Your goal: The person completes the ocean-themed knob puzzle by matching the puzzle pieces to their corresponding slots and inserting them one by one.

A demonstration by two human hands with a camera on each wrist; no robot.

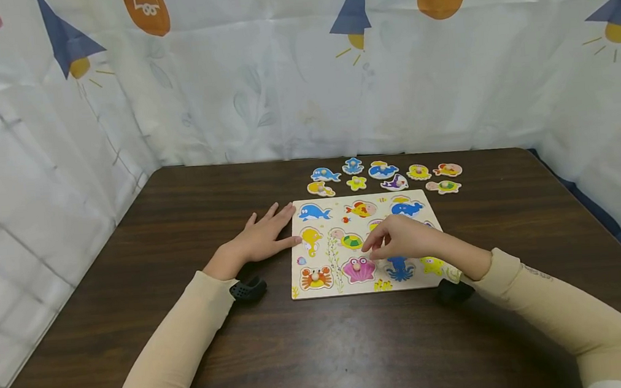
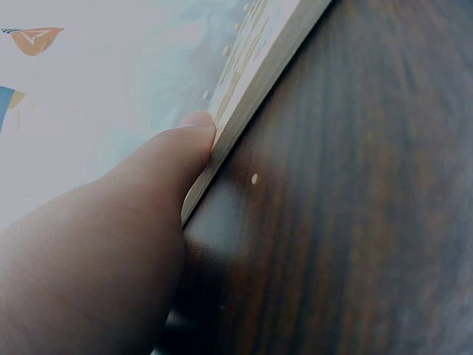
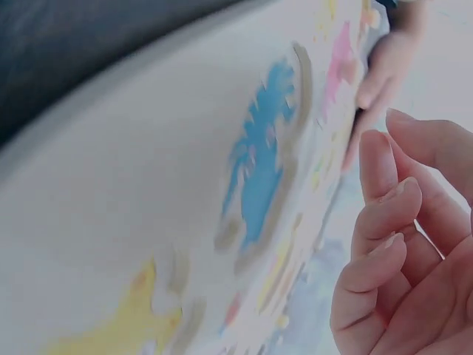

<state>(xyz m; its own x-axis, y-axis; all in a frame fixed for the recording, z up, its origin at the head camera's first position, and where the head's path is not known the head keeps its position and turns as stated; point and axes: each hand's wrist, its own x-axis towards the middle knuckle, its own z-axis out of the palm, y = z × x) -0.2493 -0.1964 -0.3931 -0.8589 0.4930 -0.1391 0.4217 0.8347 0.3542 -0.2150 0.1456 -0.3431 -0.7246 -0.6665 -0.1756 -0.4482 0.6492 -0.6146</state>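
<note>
A wooden puzzle board with printed sea animals lies on the table. My left hand rests flat beside it, fingers spread, and its thumb touches the board's left edge. Over the middle of the board hovers my right hand, its fingers loosely bent, nothing between thumb and fingertips. Just below those fingertips, a pink shell piece with a knob sits in its slot. To its left a crab piece sits in place too. The octopus slot shows only its blue print.
Several loose knobbed pieces lie beyond the board, among them a dolphin, an octopus, a star, a whale and a turtle. A patterned white curtain hangs behind the dark table.
</note>
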